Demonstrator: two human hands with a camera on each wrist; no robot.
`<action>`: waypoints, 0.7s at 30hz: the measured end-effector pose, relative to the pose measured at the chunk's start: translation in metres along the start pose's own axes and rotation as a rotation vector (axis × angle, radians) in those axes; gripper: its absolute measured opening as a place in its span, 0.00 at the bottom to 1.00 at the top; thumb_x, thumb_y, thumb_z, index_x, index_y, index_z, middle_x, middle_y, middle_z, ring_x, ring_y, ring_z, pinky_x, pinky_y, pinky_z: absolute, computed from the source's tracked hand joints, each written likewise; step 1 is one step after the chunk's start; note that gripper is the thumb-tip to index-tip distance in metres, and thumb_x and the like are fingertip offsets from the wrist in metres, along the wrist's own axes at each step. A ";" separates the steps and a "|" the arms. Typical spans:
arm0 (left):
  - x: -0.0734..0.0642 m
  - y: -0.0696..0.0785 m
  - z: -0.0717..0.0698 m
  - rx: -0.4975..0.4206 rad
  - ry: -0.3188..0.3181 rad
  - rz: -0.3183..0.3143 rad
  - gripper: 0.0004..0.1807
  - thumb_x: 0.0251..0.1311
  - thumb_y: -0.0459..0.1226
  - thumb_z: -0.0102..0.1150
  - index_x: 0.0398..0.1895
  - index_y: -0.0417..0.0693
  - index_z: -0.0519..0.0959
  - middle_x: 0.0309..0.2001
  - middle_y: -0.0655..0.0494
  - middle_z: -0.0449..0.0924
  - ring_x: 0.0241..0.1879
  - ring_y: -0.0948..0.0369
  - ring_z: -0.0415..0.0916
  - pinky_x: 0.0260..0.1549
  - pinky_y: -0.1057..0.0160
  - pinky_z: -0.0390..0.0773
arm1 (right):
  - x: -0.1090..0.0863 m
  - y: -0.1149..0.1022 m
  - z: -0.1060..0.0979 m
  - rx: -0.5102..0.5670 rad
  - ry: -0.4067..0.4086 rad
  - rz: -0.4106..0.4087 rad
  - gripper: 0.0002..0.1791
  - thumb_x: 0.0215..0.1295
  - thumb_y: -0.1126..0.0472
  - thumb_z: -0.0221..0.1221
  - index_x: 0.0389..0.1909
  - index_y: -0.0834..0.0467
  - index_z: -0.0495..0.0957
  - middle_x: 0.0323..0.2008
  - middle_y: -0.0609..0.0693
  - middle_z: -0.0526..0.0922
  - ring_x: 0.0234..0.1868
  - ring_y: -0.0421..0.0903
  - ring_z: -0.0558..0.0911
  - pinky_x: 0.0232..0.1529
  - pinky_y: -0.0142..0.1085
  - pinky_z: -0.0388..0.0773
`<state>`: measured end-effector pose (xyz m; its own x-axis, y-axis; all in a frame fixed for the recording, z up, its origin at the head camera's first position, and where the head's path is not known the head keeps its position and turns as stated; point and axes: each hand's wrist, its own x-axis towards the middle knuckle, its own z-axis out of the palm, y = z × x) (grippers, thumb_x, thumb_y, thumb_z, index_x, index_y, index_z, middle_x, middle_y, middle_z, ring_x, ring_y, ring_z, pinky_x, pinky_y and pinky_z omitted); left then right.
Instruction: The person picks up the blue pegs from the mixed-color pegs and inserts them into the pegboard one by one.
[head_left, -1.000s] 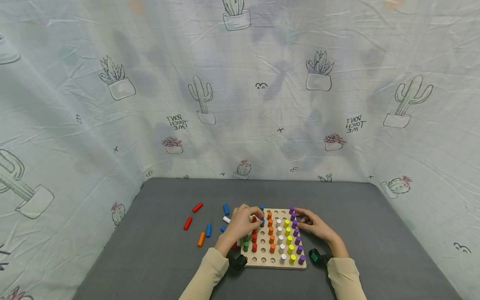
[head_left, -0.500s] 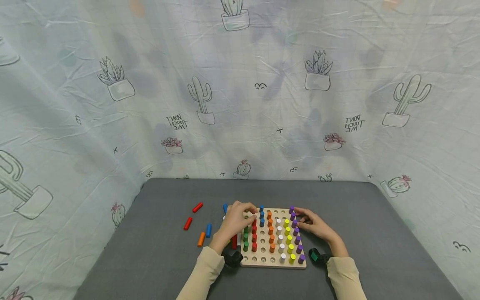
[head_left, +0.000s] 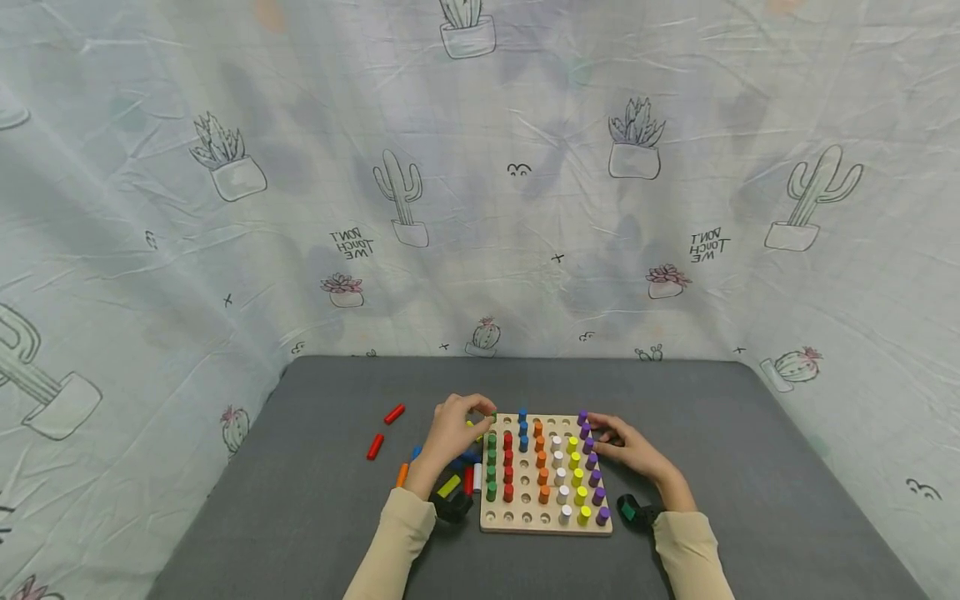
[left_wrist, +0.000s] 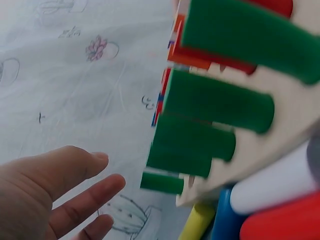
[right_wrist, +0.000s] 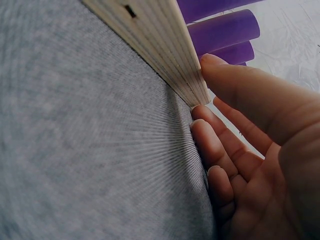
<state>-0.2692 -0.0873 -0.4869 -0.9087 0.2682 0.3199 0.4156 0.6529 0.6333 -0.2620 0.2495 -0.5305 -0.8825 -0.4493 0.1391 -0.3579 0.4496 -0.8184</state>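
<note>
A square wooden pegboard (head_left: 517, 527) stands on the grey table with upright coloured pegs in its holes. My left hand (head_left: 452, 427) is beside its far left corner, with thumb and fingers apart and nothing between them in the left wrist view. Close to that hand runs a row of green pegs (left_wrist: 217, 102). Three blue pegs (head_left: 523, 429) stand at the far end of their column. Along the right edge are purple pegs (head_left: 596, 480). My right hand (head_left: 630, 450) holds the board's right edge near its far corner, thumb above and curled fingers low against it.
Loose pegs lie left of the board: two red pegs (head_left: 375, 447) farther out, and a yellow peg (head_left: 449, 487), a white peg (head_left: 477, 477) and others close to it. My left forearm partly covers an orange peg (head_left: 402, 474). A patterned cloth (head_left: 555, 208) hangs behind the table.
My left hand has let go of a blue peg, now standing in its column, and moved left off the board, uncovering red and green pegs. My right hand stays put.
</note>
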 end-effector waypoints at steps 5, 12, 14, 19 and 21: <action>0.000 -0.010 -0.006 0.003 0.034 -0.025 0.07 0.57 0.39 0.61 0.39 0.52 0.81 0.37 0.59 0.81 0.41 0.51 0.72 0.49 0.42 0.61 | -0.002 -0.011 -0.001 0.020 0.006 0.003 0.26 0.64 0.68 0.54 0.62 0.73 0.61 0.54 0.71 0.70 0.40 0.42 0.72 0.38 0.32 0.69; -0.002 -0.026 -0.010 0.062 0.055 -0.095 0.10 0.56 0.39 0.62 0.42 0.51 0.81 0.39 0.58 0.81 0.41 0.53 0.71 0.49 0.41 0.61 | -0.001 0.006 -0.001 0.017 0.003 -0.003 0.27 0.65 0.64 0.55 0.63 0.69 0.62 0.54 0.67 0.71 0.40 0.39 0.72 0.38 0.31 0.70; -0.001 -0.030 -0.010 0.078 0.060 -0.107 0.10 0.56 0.40 0.62 0.42 0.52 0.81 0.40 0.58 0.81 0.41 0.55 0.71 0.48 0.42 0.62 | 0.000 0.009 0.000 0.033 0.005 -0.005 0.28 0.64 0.63 0.56 0.63 0.68 0.63 0.54 0.67 0.71 0.40 0.39 0.72 0.38 0.31 0.70; -0.002 -0.037 -0.011 0.096 0.069 -0.125 0.11 0.56 0.41 0.62 0.43 0.55 0.81 0.40 0.59 0.81 0.39 0.56 0.70 0.47 0.42 0.63 | 0.001 0.012 0.000 0.042 0.004 0.011 0.28 0.64 0.61 0.56 0.63 0.66 0.63 0.54 0.66 0.72 0.40 0.38 0.72 0.38 0.31 0.70; -0.002 -0.038 -0.012 0.098 0.073 -0.131 0.11 0.56 0.41 0.63 0.43 0.54 0.81 0.40 0.58 0.81 0.38 0.56 0.71 0.45 0.42 0.63 | 0.001 0.012 0.000 0.037 0.003 0.020 0.28 0.64 0.61 0.56 0.63 0.66 0.63 0.55 0.65 0.72 0.40 0.37 0.72 0.39 0.31 0.70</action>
<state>-0.2830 -0.1213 -0.5036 -0.9481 0.1264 0.2916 0.2847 0.7457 0.6023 -0.2674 0.2549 -0.5404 -0.8901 -0.4385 0.1244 -0.3292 0.4297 -0.8408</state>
